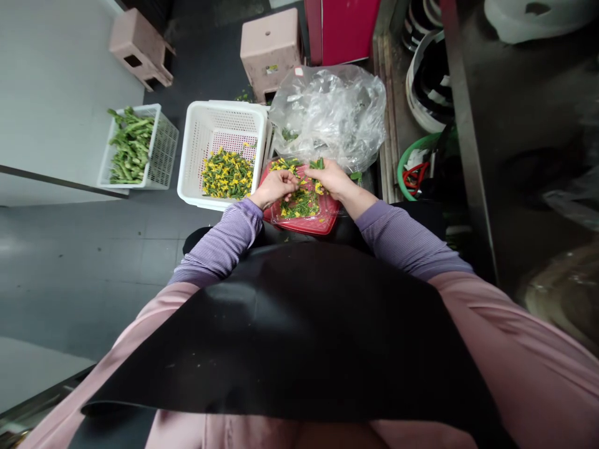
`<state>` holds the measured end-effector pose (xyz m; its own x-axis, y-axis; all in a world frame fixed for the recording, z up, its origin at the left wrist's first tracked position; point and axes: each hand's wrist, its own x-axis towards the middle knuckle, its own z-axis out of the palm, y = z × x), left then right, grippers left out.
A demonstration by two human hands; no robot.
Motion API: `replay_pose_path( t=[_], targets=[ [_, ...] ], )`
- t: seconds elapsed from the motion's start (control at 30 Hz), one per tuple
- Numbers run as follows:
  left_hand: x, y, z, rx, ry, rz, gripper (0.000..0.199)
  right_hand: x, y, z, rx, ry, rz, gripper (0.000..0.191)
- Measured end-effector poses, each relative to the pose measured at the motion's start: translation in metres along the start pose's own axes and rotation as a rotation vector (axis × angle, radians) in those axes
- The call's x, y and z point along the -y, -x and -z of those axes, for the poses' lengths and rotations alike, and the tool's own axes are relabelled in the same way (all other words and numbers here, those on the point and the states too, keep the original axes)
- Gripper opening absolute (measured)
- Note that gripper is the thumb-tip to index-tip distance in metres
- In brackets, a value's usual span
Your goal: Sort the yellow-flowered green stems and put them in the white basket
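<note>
My left hand (276, 187) is closed in a pinch above a red stool top (322, 226); whatever lies between its fingertips is too small to make out. Just to the right, my right hand (332, 178) is wrapped round a few small green vegetables with yellow blossoms (318, 164), green ends poking out above the thumb. Beneath both hands, a clear plastic tray (306, 218) on the red surface holds thin green bits and yellow petals (299, 206). Left of my hands stands a white perforated basket (194, 178), partly filled with more yellow-blossomed green pieces (228, 174).
A crumpled clear plastic bag (332, 112) lies beyond my hands. Farther left, a white basket (163, 146) holds long green vegetables (131, 146). Two pink stools (271, 47) stand behind. On the right are a green basin (401, 168) and a metal-edged shelf (468, 137).
</note>
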<state>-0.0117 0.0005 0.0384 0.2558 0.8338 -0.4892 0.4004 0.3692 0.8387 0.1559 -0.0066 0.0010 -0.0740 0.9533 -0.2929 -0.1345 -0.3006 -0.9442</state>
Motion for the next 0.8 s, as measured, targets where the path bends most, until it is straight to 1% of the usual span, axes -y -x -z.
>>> replay_pose_path(
  t=[0.07, 0.1, 0.17, 0.2, 0.3, 0.33, 0.47, 0.5, 0.57, 0.67, 0.8],
  targets=[
    [0.006, -0.003, 0.001, -0.005, -0.045, 0.041, 0.022, 0.001, -0.004, 0.004, -0.069, -0.006, 0.019, 0.026],
    [0.009, -0.003, 0.001, -0.008, -0.064, 0.064, 0.021, 0.001, -0.006, 0.005, -0.082, -0.009, 0.023, 0.025],
    [0.015, -0.004, 0.002, -0.015, -0.080, 0.091, 0.018, 0.000, -0.007, 0.007, -0.067, -0.015, 0.017, 0.024],
    [0.017, -0.004, 0.003, -0.016, -0.074, 0.086, 0.019, -0.001, -0.007, 0.006, -0.051, -0.018, 0.012, 0.023],
    [0.018, -0.002, 0.007, 0.021, -0.030, 0.027, 0.037, -0.003, -0.005, 0.004, -0.017, -0.026, 0.011, 0.024],
    [0.017, 0.000, 0.008, 0.039, -0.004, 0.010, 0.038, -0.003, -0.004, 0.003, -0.009, -0.027, 0.013, 0.025],
    [0.007, 0.008, 0.010, 0.105, 0.102, 0.004, 0.022, -0.002, 0.001, -0.001, 0.031, -0.032, -0.019, 0.025],
    [0.004, 0.009, 0.008, 0.109, 0.108, 0.002, 0.016, -0.001, 0.002, -0.001, 0.043, -0.038, -0.033, 0.024],
    [0.001, 0.009, 0.005, 0.082, 0.093, -0.010, 0.006, 0.001, 0.004, -0.003, 0.061, -0.058, -0.057, 0.026],
    [0.000, 0.006, 0.000, 0.041, 0.062, -0.030, 0.006, 0.002, 0.006, -0.004, 0.063, -0.090, -0.078, 0.028],
    [0.001, 0.003, -0.002, 0.000, 0.073, -0.073, 0.007, 0.002, 0.004, -0.003, 0.054, -0.151, -0.067, 0.023]
  ],
)
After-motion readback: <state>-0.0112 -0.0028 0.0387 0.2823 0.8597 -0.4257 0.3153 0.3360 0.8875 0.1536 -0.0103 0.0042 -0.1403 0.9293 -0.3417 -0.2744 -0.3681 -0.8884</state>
